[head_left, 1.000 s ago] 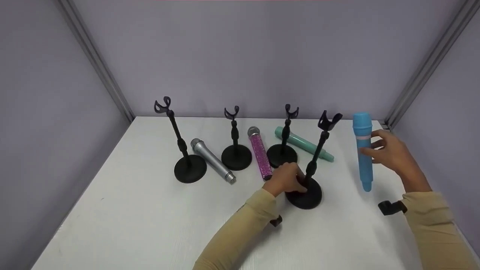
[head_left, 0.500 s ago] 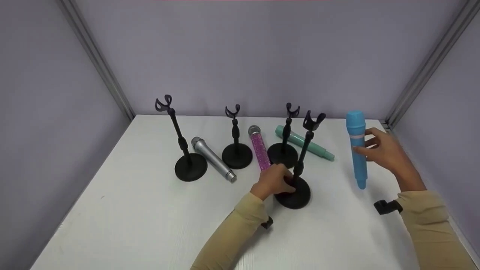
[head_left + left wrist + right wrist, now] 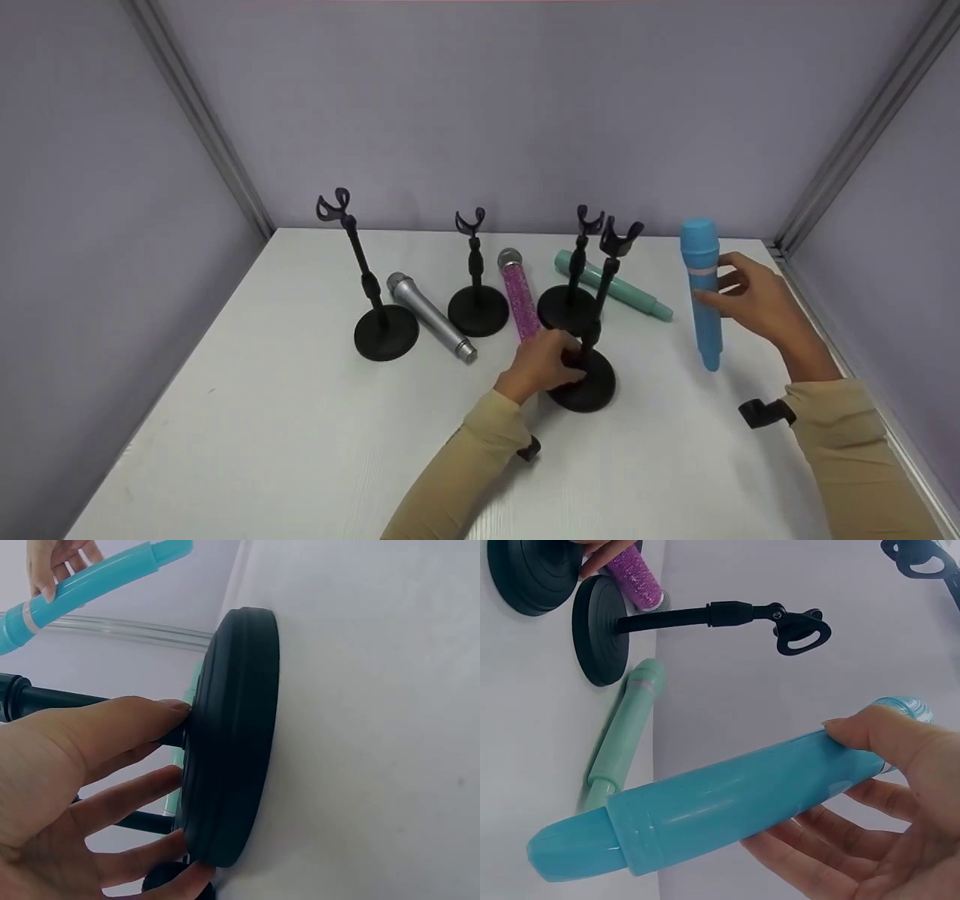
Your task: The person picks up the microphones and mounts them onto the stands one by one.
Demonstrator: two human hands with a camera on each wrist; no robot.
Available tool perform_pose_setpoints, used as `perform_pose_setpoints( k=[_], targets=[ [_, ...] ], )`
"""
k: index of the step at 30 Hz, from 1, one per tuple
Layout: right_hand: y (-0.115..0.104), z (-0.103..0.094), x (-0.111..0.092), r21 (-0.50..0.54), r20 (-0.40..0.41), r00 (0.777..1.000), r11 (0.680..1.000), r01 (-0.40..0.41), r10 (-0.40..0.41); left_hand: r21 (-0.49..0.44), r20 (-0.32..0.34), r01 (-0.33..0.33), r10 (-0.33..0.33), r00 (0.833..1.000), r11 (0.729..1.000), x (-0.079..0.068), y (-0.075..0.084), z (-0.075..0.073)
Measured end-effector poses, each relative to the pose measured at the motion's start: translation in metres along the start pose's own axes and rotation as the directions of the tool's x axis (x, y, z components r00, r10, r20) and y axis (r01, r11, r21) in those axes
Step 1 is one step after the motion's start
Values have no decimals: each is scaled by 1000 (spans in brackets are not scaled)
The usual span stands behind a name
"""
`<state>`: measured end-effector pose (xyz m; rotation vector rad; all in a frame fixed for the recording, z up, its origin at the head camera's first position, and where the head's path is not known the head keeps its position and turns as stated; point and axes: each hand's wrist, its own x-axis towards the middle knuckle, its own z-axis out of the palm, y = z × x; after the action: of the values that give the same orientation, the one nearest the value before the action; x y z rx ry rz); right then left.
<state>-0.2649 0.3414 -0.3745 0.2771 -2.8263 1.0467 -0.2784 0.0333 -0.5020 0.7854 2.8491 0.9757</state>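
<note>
My left hand (image 3: 541, 365) grips a black microphone stand (image 3: 598, 384) low down, thumb and fingers around the foot of its pole, at the round base. In the left wrist view that base (image 3: 240, 735) sits right at the white tabletop. Off to the right, my right hand (image 3: 759, 301) pinches a light blue microphone (image 3: 705, 319) between thumb and fingers, head up, above the table. The right wrist view has the blue microphone (image 3: 727, 799) running across the frame, its tapered tail at lower left. The cradle on top of the gripped stand holds nothing.
Behind stand three more black stands, at left (image 3: 386, 334), middle (image 3: 478, 311) and right (image 3: 564, 306). Among them lie a silver microphone (image 3: 431, 316), a glittery pink microphone (image 3: 519, 296) and a green microphone (image 3: 634, 295). Grey panels (image 3: 480, 112) enclose the table.
The gripped stand has shifted left with my left hand, now partly overlapping the right rear stand. My right hand has carried the blue microphone a little to the left.
</note>
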Motion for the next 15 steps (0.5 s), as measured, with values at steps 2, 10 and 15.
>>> perform_pose_setpoints(
  k=[2,10,15],
  targets=[
    [-2,1,0,-4,-13,1000,1000,19,-19,-5,5,-13,13,1000,1000,-1,-1,0],
    [-15,3,3,2,-91,991,995,102,-101,8,42,-2,2,999,1000,2,2,-1],
    [-25,0,8,38,-128,987,994,102,-97,-2,55,17,-17,998,1000,8,6,-3]
  ],
)
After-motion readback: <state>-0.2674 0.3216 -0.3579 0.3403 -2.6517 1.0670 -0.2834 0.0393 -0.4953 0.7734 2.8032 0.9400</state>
